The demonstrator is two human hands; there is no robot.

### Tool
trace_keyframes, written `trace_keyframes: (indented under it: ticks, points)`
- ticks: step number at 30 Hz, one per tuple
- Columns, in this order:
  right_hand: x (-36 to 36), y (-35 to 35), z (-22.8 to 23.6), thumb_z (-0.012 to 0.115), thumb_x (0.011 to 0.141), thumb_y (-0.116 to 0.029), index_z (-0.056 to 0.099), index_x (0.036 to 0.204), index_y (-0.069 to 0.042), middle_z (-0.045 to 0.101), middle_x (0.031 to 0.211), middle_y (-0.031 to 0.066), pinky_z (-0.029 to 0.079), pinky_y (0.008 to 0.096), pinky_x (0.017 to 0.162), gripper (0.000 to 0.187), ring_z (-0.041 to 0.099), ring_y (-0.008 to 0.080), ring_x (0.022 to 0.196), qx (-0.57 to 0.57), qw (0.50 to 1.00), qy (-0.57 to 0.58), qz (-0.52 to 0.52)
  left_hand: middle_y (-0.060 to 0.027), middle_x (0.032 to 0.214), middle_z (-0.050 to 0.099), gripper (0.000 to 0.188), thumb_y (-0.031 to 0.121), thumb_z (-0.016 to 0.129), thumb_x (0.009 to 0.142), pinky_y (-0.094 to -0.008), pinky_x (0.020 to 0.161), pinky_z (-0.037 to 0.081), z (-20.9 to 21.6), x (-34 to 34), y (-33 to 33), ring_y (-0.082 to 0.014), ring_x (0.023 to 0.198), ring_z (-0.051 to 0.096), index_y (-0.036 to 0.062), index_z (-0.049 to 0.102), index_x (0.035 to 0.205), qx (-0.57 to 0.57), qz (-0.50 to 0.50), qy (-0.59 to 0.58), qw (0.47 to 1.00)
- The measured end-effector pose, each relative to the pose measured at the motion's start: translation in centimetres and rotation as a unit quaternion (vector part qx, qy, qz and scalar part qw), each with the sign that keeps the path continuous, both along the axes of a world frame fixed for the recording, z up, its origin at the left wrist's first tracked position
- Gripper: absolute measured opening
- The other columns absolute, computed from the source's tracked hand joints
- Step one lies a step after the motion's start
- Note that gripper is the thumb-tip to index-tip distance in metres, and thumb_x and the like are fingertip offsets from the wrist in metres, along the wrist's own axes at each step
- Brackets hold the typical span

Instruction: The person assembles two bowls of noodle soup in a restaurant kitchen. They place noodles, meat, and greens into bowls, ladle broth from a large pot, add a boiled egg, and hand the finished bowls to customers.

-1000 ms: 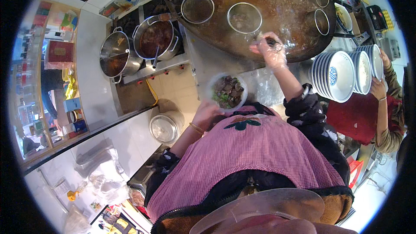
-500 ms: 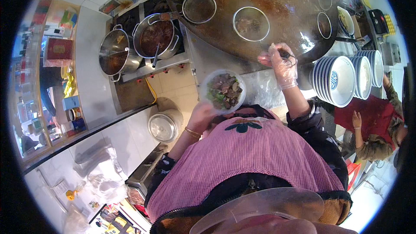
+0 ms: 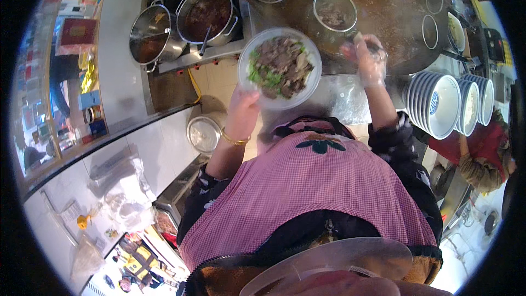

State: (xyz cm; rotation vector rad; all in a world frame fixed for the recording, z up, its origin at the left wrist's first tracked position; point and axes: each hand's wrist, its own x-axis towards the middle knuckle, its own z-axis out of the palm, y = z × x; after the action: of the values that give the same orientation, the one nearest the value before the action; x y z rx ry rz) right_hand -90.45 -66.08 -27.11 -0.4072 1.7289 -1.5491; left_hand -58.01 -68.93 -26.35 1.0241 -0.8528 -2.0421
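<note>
Fingers, head view: left hand (image 3: 244, 111), clamped on near-left rim of whitish bowl (image 3: 304, 90); bowl aloft in front of torso, carrying sliced meat (image 3: 279, 55), chopped greens (image 3: 267, 79). Right hand (image 3: 372, 68), clear-gloved: fingers bent, grasp indistinct, cannot tell; round strainer (image 3: 334, 0) nearby.

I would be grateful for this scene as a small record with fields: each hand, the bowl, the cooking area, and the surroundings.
Left hand: bare, holds the pale bowl by its rim
Bowl contents: sliced meat and chopped greens
Right hand: in a clear glove, seems to hold the handle of a round sieve
Sieve position: over the big pan of brown broth
Stove: left pot; right pot with red-brown contents
Right side: three stacks of white bowls
</note>
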Motion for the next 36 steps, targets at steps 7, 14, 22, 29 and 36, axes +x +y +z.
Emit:
trace_keyframes:
  ticks: [7, 14, 22, 29, 36]
  points:
    - [1.1, 2.4, 0.5, 0.063, 0.094, -0.014, 0.056, 0.093, -0.003, 0.068, 0.084, 0.016, 0.061, 0.0371, 0.072, 0.013, 0.07, 0.0236, 0.075, -0.041, 0.998, -0.041, 0.002, -0.0132, 0.131, 0.053, 0.052, 0.011, 0.051, 0.088, -0.0356, 0.101, 0.043, 3.2, -2.2, -0.6, -0.0217, 0.118, 0.054, -0.0034, 0.039, 0.137, -0.028, -0.013, 0.061, 0.998]
    - [0.8, -0.8, -1.3, 0.065, 0.094, -0.02, 0.06, 0.091, -0.007, 0.065, 0.08, 0.0056, 0.055, 0.0299, 0.064, 0.014, 0.065, 0.0169, 0.07, 0.01, 0.997, 0.068, 0.024, -0.0126, 0.13, 0.053, 0.063, 0.018, 0.059, 0.084, -0.0361, 0.101, 0.044, 3.8, -3.2, -0.3, -0.0224, 0.118, 0.054, -0.003, 0.036, 0.139, 0.016, -0.017, 0.116, 0.993]
    - [0.8, 2.9, 1.0, 0.061, 0.095, -0.014, 0.057, 0.092, -0.003, 0.068, 0.088, 0.0148, 0.062, 0.0363, 0.07, 0.012, 0.07, 0.022, 0.076, -0.067, 0.997, 0.032, 0.038, -0.0127, 0.132, 0.052, 0.074, 0.024, 0.065, 0.081, -0.0369, 0.103, 0.043, 3.9, -3.0, -0.4, -0.0229, 0.121, 0.053, -0.0028, 0.033, 0.142, 0.005, -0.029, 0.114, 0.993]
    - [1.0, -0.3, -0.4, 0.061, 0.094, -0.012, 0.055, 0.094, -0.003, 0.07, 0.086, 0.0147, 0.059, 0.0313, 0.07, 0.011, 0.071, 0.0213, 0.077, -0.006, 0.983, 0.166, 0.081, -0.0129, 0.136, 0.049, 0.078, 0.021, 0.067, 0.079, -0.0387, 0.106, 0.04, 4.2, -3.4, 0.0, -0.0246, 0.125, 0.049, -0.0014, 0.031, 0.144, 0.015, -0.011, 0.143, 0.99]
    - [1.5, 1.7, 1.3, 0.067, 0.092, -0.017, 0.063, 0.089, -0.007, 0.067, 0.084, 0.0042, 0.052, 0.026, 0.07, 0.01, 0.062, 0.0105, 0.078, -0.007, 1.0, 0.02, 0.005, -0.0133, 0.138, 0.048, 0.078, 0.02, 0.066, 0.079, -0.0398, 0.107, 0.04, 3.7, -3.8, -0.6, -0.0257, 0.126, 0.049, -0.0021, 0.031, 0.144, 0.02, -0.017, 0.131, 0.991]
